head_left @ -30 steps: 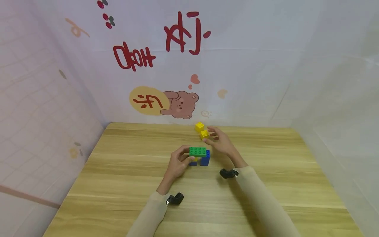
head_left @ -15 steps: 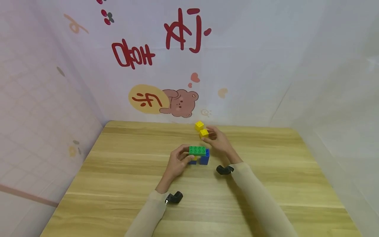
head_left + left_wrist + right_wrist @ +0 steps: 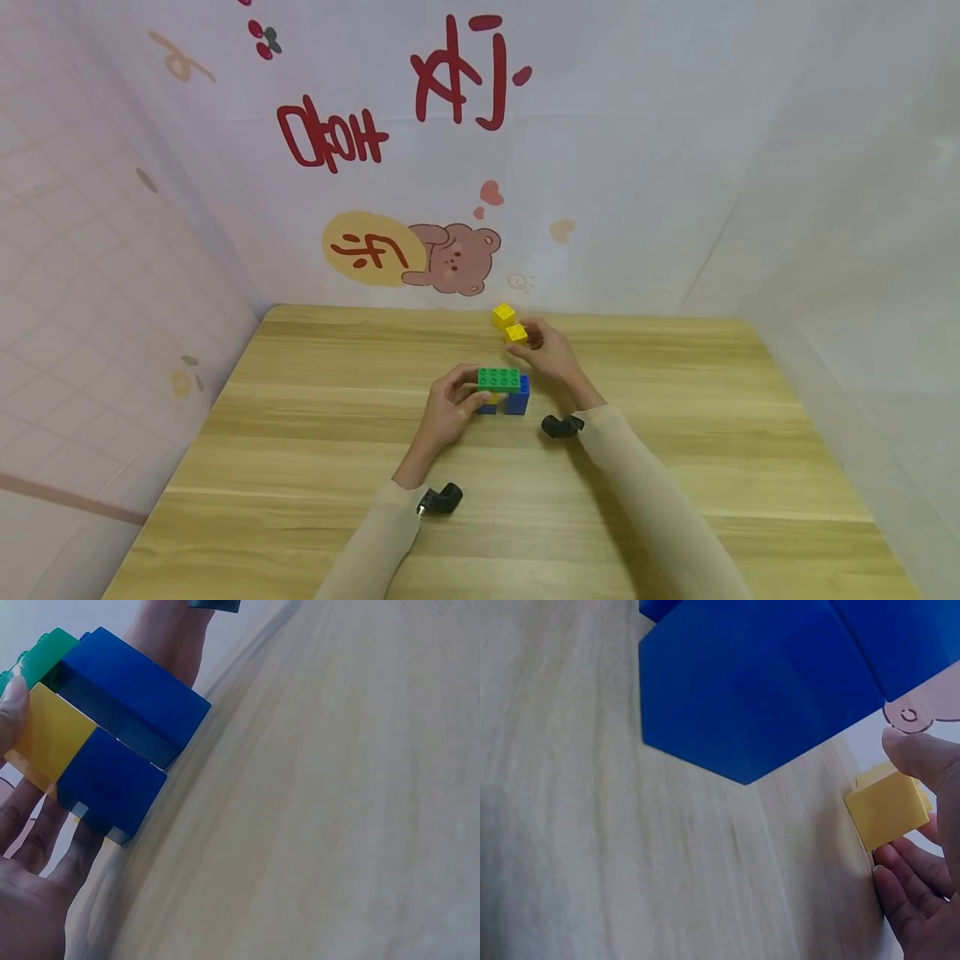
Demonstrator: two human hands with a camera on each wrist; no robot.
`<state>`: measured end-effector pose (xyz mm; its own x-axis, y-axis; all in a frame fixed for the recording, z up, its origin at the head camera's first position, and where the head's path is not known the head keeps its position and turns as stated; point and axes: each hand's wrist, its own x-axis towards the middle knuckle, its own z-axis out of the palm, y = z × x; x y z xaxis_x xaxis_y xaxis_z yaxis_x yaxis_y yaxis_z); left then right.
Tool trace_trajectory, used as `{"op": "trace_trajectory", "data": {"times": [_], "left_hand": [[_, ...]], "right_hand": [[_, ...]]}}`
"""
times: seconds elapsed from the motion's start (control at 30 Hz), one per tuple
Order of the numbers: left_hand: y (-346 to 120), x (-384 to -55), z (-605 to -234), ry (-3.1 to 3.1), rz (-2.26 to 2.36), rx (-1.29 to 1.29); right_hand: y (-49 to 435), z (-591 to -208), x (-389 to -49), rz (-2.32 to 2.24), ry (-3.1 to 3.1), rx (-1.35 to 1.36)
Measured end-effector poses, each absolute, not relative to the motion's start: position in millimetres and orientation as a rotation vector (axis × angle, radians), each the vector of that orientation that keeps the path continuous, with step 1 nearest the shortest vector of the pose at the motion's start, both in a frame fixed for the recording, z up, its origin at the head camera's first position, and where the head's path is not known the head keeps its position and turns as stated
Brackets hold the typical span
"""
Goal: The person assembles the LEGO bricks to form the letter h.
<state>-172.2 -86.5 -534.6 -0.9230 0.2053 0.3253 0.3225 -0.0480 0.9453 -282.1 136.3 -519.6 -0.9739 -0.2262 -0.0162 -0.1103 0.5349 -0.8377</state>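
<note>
In the head view a small toy brick structure stands mid-table: a green brick (image 3: 498, 380) bridges a blue stack (image 3: 517, 403) on the right and a yellow-over-blue stack on the left. My left hand (image 3: 447, 410) grips its left side, thumb in front and fingers behind; the left wrist view shows the thumb by the yellow brick (image 3: 56, 739) above the lower blue brick (image 3: 112, 784). My right hand (image 3: 552, 352) reaches past the structure to the nearer yellow brick (image 3: 516, 334). In the right wrist view its fingers lie beside that brick (image 3: 887, 810), the thumb apart from it.
A second yellow brick (image 3: 503, 315) sits just behind the nearer one, close to the table's back edge. The wooden table (image 3: 345, 367) meets a printed white cloth wall (image 3: 615, 167) at the back. Black wrist mounts (image 3: 442, 498) project from both sleeves.
My right hand has moved slightly left, its fingers closer around the nearer yellow brick. The left hand keeps its grip on the structure. The head view has tilted a little.
</note>
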Motion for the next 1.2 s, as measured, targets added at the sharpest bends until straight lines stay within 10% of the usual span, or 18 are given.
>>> {"op": "trace_trajectory", "data": {"times": [1.2], "left_hand": [[-86,-174,-533,-2.124,-2.155,-0.528]], "right_hand": [[138,-519,-270,-1.478,2.665,-0.353]]}}
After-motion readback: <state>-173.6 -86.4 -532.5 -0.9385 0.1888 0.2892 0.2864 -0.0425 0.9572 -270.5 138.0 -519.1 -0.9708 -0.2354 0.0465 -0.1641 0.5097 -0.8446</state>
